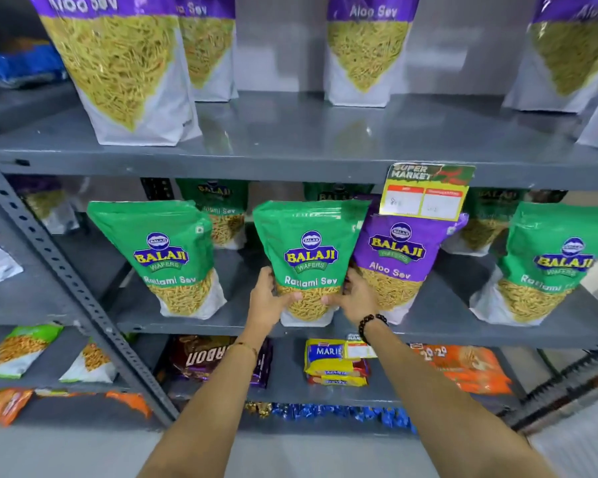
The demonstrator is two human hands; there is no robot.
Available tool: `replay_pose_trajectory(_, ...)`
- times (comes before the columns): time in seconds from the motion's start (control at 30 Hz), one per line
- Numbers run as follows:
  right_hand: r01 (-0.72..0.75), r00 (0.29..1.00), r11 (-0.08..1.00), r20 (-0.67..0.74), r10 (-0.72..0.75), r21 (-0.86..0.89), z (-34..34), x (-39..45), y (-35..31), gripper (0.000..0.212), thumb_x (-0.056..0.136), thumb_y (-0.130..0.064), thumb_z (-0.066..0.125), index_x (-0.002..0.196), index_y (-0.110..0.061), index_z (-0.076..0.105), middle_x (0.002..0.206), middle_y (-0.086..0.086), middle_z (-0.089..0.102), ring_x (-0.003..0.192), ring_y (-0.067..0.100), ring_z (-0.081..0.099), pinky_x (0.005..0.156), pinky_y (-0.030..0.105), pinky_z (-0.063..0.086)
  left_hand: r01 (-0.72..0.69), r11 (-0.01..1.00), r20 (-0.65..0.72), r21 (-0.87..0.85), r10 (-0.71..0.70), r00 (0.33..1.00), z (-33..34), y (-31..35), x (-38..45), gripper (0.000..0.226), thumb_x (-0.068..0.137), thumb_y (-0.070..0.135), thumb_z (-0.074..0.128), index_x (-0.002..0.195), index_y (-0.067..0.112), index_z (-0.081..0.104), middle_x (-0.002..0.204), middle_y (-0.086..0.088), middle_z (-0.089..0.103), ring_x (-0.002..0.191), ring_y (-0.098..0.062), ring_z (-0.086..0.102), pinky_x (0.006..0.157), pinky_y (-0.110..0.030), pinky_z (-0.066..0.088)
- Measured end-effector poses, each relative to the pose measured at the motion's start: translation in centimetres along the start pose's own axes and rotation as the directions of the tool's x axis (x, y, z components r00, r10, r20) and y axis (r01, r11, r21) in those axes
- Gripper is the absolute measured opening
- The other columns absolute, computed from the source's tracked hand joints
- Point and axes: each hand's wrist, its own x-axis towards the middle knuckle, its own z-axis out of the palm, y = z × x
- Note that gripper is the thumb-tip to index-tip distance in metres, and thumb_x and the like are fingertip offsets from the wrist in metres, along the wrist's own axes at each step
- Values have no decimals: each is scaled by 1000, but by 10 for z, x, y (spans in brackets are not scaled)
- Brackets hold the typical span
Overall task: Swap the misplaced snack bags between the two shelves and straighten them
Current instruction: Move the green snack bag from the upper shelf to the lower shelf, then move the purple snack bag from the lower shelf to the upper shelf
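Standing upright, Ratlami Sev bag (309, 250) btwn both hands.

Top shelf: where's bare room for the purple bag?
Widest gap on the upper shelf: between the front-left Aloo Sev bag and the centre one. Middle shelf is crowded around the held Ratlami Sev bag and purple Aloo Sev bag.

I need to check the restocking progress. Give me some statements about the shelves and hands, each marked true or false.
1. Both hands grip the middle green Ratlami Sev bag, left hand and right hand at its lower sides. True.
2. A purple Aloo Sev bag stands on the middle shelf. True.
3. The upper shelf holds only green bags. False: the bags visible there are purple Aloo Sev.
4. The price tag hangs from the bottom shelf. False: it hangs from the upper shelf's edge.
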Motion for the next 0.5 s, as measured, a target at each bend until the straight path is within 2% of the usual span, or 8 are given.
replay_pose_trajectory(0.07,-3,1000,1000,-9,3,-9,1,10,2,60,64,4,75,118,-5,51,123,14,61,112,26,56,98,45,46,15,1000,10,4,-15,1000,1,-1,11,59,66,-5,75,114,9,44,111,-9,59,98,-17,55,73,-10,50)
replay_pose_trajectory(0.17,-7,1000,1000,-12,7,-10,3,21,3,62,66,6,73,122,-4,49,124,15,61,113,28,56,100,48,45,36,999,28,5,-36,999,3,-1,23,62,69,-7,72,122,0,40,122,-19,58,104,-22,54,87,-32,47)
replay_pose_trajectory(0.3,-2,1000,1000,4,2,-23,3,24,2,69,69,4,72,130,-6,42,131,14,56,122,28,51,103,47,42,58,998,6,29,-58,998,4,-1,23,68,70,-7,71,128,0,37,131,-22,53,112,-26,54,98,-39,44)
replay_pose_trajectory(0.4,37,999,996,-16,-38,-79,-4,13,7,78,71,-4,73,138,-8,33,141,12,47,129,28,43,108,46,37,121,992,-114,32,-116,987,8,-6,12,75,72,-4,71,136,-2,31,140,-22,44,128,-33,43,109,-47,36)
replay_pose_trajectory(0.5,93,993,990,-67,-100,-108,-15,-4,16,76,73,-8,72,139,-8,33,145,11,41,132,26,40,109,41,35,168,985,-286,27,-154,946,23,-12,-13,62,73,1,72,127,-3,41,127,-24,54,117,-37,53,97,-39,45)
